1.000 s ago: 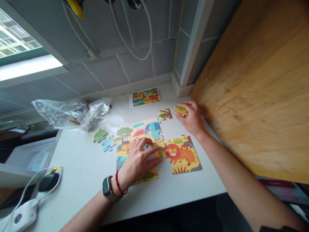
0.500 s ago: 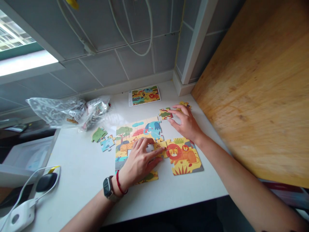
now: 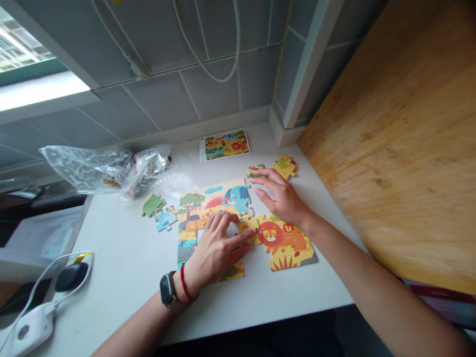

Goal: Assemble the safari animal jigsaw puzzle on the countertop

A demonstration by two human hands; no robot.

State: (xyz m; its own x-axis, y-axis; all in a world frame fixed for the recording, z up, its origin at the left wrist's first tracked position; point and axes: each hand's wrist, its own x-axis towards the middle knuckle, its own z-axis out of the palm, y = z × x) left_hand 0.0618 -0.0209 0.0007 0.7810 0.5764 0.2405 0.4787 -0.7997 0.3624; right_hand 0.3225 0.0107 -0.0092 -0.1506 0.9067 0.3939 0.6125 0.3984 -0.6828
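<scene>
Right hand (image 3: pixel 285 199) shifted off knobbed yellow pieces (image 3: pixel 285 167), fingers spread; left hand (image 3: pixel 215 245) apparently touching flat interlocked puzzle (image 3: pixel 219 201), fingers parted

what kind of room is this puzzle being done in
Probably a tiled corner of a home, perhaps a kitchen or enclosed balcony: grey wall tiles, a window at the left and a white tabletop against the wall.

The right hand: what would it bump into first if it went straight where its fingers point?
Most likely the loose puzzle piece right at the tips of the right hand. I can't tell whether the hand is touching it or just above it.
</scene>
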